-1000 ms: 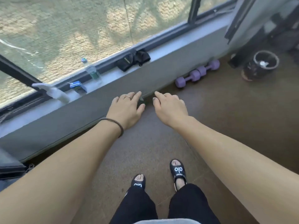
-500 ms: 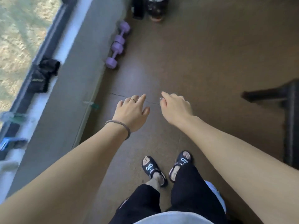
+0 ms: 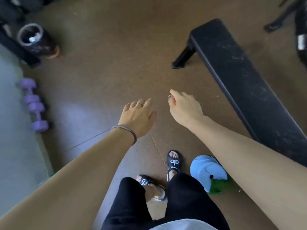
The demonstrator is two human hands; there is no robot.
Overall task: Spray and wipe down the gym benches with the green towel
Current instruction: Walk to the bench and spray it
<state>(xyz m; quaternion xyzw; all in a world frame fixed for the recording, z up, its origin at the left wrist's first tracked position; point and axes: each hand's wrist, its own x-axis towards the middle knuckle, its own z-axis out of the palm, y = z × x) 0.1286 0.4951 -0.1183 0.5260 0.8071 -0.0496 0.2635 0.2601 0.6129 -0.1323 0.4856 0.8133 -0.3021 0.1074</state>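
A black padded gym bench (image 3: pixel 245 77) runs from the upper middle to the right edge, its top scuffed with pale marks. A bit of green towel (image 3: pixel 217 185) shows on the floor under a light blue object (image 3: pixel 206 170), below my right forearm. My left hand (image 3: pixel 137 117) and my right hand (image 3: pixel 185 108) hover side by side over the brown floor, left of the bench, with relaxed fingers and nothing in them. No spray bottle is in view.
Purple dumbbells (image 3: pixel 34 105) lie along the grey ledge (image 3: pixel 15 130) at the left. A dark round bin (image 3: pixel 37 40) stands at the upper left beside a black equipment frame. More dark equipment (image 3: pixel 297 22) sits at the upper right. My sandalled feet (image 3: pixel 173 161) stand below.
My view has swung right, away from the window ledge. The bench, blue object and green towel have come into sight. Both hands stay held out in front, holding nothing.
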